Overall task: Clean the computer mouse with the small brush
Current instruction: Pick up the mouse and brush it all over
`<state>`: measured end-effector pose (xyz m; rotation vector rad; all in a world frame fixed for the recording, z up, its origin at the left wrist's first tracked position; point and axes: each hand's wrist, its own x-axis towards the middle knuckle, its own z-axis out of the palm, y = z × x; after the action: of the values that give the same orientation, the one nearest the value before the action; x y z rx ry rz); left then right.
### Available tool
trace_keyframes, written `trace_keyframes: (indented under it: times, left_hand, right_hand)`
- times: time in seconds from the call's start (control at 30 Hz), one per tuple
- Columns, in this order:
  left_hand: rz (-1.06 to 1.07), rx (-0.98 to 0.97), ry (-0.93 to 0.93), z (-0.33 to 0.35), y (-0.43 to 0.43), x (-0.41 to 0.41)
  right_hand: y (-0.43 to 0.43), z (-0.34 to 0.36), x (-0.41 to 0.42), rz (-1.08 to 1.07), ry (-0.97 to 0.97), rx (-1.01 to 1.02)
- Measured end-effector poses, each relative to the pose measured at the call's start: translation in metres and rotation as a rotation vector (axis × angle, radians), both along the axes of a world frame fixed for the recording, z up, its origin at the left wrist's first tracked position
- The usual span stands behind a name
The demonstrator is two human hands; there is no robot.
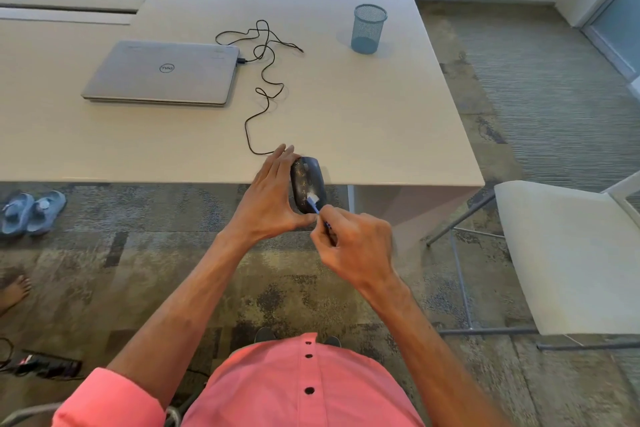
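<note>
A black wired computer mouse (308, 180) is held off the near table edge, its underside turned up toward me. My left hand (270, 198) grips it from the left, fingers along its far side and thumb under its near end. My right hand (353, 246) pinches a small blue brush (317, 206), whose white bristles touch the near part of the mouse. The black cable (263, 80) runs from the mouse in loops across the table to the laptop.
A closed silver laptop (162, 73) lies on the white table (398, 114), and a blue mesh pen cup (369, 28) stands at the back right. A white chair (571, 253) is at my right. Blue sandals (31, 211) lie on the carpet at left.
</note>
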<state>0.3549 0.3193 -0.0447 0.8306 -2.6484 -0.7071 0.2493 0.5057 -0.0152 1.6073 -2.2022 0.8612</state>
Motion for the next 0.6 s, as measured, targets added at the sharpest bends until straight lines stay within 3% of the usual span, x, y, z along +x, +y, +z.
trace_keyframes:
  times: [0.33,0.6]
  left_hand:
    - [-0.045,-0.059,-0.018,0.003,-0.008,0.004]
    - [-0.069,-0.07,0.018,0.011,-0.011,0.004]
  right_hand:
    - [-0.016,0.003,0.01,-0.006,-0.156,0.009]
    - [-0.025,-0.002,0.014,-0.051,-0.386,0.059]
